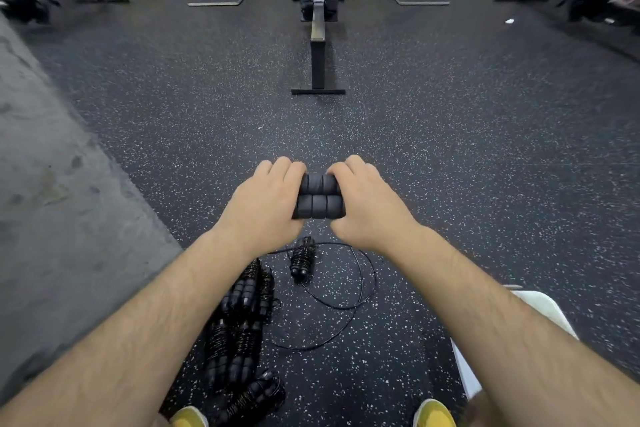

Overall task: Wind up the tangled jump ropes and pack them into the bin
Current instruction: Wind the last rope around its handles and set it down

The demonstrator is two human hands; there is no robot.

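Observation:
Both my hands hold a pair of black foam jump-rope handles (319, 198), laid side by side in front of me. My left hand (266, 204) grips their left ends and my right hand (367, 204) grips their right ends. Below them a wound black rope bundle (302, 259) lies on the floor with a loose cord (360, 291) looping around it. Several wound rope bundles (239, 326) lie piled at the lower left. A white bin (540, 315) shows at the lower right, mostly hidden by my right forearm.
A rowing machine (318, 45) stands straight ahead on the speckled black rubber floor. More machines line the far wall. A grey concrete strip (52, 218) runs along the left. My yellow shoes (434, 414) show at the bottom edge.

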